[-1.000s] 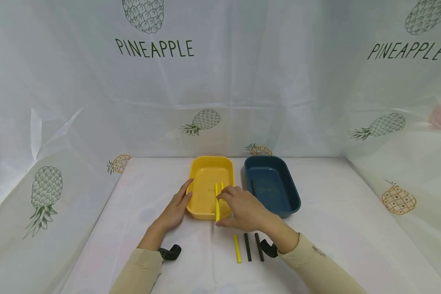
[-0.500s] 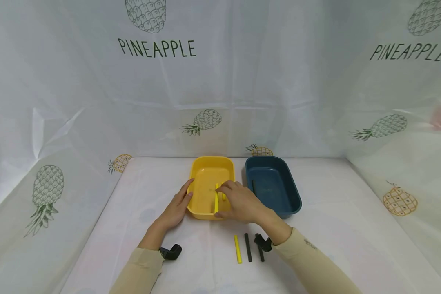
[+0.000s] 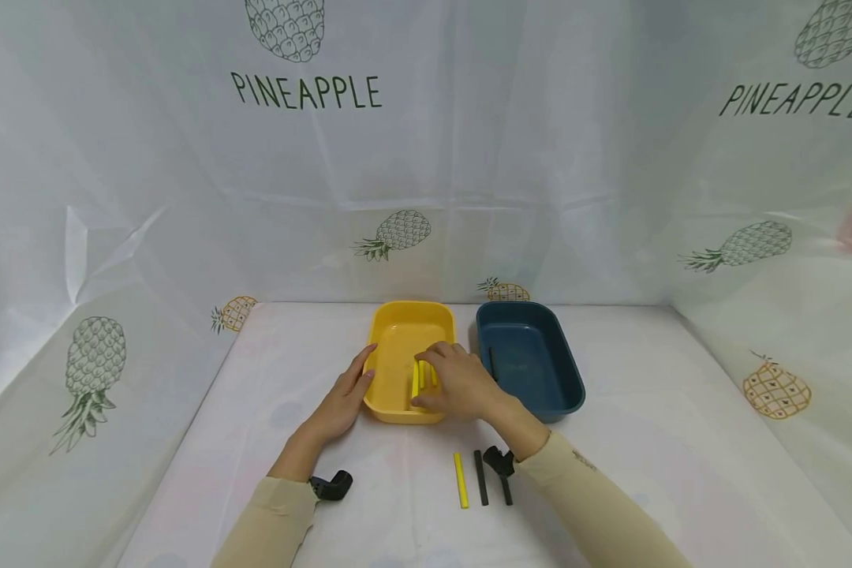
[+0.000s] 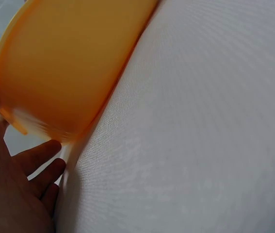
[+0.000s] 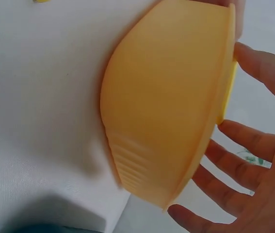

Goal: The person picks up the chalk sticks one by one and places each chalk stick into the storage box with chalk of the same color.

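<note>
My left hand point(image 3: 341, 402) rests against the left side of a yellow tray point(image 3: 397, 315), fingers extended along its wall. In the left wrist view, the fingertips point(image 4: 55, 167) lie beside the tray wall. My right hand point(image 3: 461, 383) reaches over the tray's right half and holds a slim yellow stick point(image 3: 415, 383) lengthwise between thumb and index finger. The right wrist view shows that stick point(image 5: 227, 94) at the rim line, with the other fingers spread beyond. More yellow stick point(image 3: 433, 373) shows inside the tray, partly hidden by the right hand.
A dark blue tray point(image 3: 570, 371) stands to the right, with a dark stick point(image 3: 493, 363) inside. In front lie a yellow stick point(image 3: 461, 481), a dark stick point(image 3: 480, 478) and another dark stick point(image 3: 507, 491), partly covered by the right wrist's camera point(image 3: 498, 460). A pineapple-print curtain point(image 3: 539, 158) hangs behind.
My right hand has moved forward and slightly left, lowering the yellow stick from the tray's front edge into the tray. The left hand stays at the tray's side.
</note>
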A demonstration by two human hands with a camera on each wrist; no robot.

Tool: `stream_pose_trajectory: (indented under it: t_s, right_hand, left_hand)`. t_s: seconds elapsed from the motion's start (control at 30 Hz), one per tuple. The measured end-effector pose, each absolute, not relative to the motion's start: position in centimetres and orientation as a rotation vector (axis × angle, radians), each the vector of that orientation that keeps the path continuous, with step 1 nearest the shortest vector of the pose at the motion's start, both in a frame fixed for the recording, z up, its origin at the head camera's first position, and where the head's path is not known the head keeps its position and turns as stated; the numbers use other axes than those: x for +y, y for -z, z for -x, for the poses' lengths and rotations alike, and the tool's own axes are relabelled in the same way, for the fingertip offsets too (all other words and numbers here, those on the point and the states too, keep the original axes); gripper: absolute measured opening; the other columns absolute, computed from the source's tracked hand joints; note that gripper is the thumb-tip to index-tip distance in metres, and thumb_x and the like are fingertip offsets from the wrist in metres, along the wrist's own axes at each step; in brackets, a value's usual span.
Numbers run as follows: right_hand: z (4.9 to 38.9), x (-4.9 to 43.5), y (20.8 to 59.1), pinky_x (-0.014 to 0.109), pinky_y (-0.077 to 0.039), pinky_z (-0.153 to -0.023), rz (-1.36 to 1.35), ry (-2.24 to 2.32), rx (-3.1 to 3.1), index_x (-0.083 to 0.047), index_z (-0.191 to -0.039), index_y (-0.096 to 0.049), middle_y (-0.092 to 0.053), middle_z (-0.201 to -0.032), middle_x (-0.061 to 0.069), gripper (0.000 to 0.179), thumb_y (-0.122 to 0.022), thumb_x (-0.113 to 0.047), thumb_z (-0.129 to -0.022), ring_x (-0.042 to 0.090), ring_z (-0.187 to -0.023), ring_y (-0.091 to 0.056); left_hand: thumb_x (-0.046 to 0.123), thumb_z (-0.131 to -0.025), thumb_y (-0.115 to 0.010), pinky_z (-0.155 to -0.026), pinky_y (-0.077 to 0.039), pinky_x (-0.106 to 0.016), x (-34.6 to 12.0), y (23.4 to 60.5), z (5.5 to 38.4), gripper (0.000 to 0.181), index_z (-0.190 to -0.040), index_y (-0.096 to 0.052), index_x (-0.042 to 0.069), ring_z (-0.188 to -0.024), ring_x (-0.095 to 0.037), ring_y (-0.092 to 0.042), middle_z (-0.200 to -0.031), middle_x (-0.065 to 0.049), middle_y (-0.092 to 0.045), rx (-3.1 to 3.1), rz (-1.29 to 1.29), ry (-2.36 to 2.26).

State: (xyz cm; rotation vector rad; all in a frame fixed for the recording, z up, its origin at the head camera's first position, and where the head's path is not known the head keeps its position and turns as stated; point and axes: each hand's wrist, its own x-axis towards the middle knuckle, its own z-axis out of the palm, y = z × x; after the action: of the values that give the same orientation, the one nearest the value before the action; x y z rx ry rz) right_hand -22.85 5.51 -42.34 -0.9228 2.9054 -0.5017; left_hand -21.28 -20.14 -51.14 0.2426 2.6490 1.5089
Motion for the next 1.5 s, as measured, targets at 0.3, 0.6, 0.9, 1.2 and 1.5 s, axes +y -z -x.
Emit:
stream_pose_trajectory:
  t_s: [0.3, 0.6, 0.9, 1.2, 1.5]
  right_hand:
    - [24.3, 5.0, 43.2, 0.058, -0.047, -0.108, 0.83, 0.51, 2.904, -0.017, -0.145, -0.059, -0.055, -0.147, 0.009, 0.072, -0.082, -0.051, -0.086, 0.031, -0.13, -0.052]
    - [25.3, 4.7, 44.1, 0.056, -0.045, -0.111, 0.757, 0.559, 2.874, -0.017, -0.145, -0.059, -0.055, -0.148, 0.007, 0.071, -0.082, -0.048, -0.086, 0.031, -0.132, -0.051]
    - [26.3, 4.4, 44.9, 0.057, -0.042, -0.114, 0.773, 0.509, 2.87, -0.018, -0.147, -0.057, -0.053, -0.149, 0.007, 0.072, -0.081, -0.05, -0.087, 0.03, -0.134, -0.05]
    - [27.1, 3.9, 45.4, 0.055, -0.044, -0.113, 0.77, 0.476, 2.867, -0.018, -0.146, -0.059, -0.054, -0.15, 0.007, 0.072, -0.081, -0.052, -0.086, 0.03, -0.134, -0.05]
    - [27.7, 3.4, 45.4, 0.051, -0.048, -0.106, 0.785, 0.441, 2.87, -0.017, -0.145, -0.061, -0.056, -0.148, 0.007, 0.071, -0.081, -0.051, -0.086, 0.031, -0.129, -0.052]
  left_hand:
    - [0.052, -0.112, -0.033, -0.13, -0.014, -0.058, -20.2, 51.1, 21.3, 0.054, -0.163, -0.019, 0.045, -0.161, -0.034, -0.018, -0.173, -0.009, -0.022, 2.643, -0.272, -1.515]
    - [0.053, -0.111, -0.033, -0.129, -0.014, -0.061, -20.0, 51.4, 21.2, 0.054, -0.163, -0.019, 0.045, -0.16, -0.035, -0.019, -0.173, -0.007, -0.023, 2.649, -0.245, -1.522]
    - [0.053, -0.111, -0.033, -0.129, -0.015, -0.06, -20.0, 51.1, 21.1, 0.055, -0.164, -0.019, 0.044, -0.161, -0.035, -0.018, -0.173, -0.007, -0.022, 2.655, -0.238, -1.512]
    - [0.053, -0.111, -0.033, -0.13, -0.015, -0.059, -20.0, 50.8, 21.1, 0.053, -0.162, -0.019, 0.049, -0.161, -0.032, -0.017, -0.173, -0.003, -0.022, 2.638, -0.214, -1.51]
    - [0.053, -0.111, -0.033, -0.129, -0.014, -0.061, -20.1, 50.8, 21.0, 0.052, -0.161, -0.019, 0.05, -0.161, -0.034, -0.017, -0.174, -0.003, -0.021, 2.642, -0.212, -1.497]
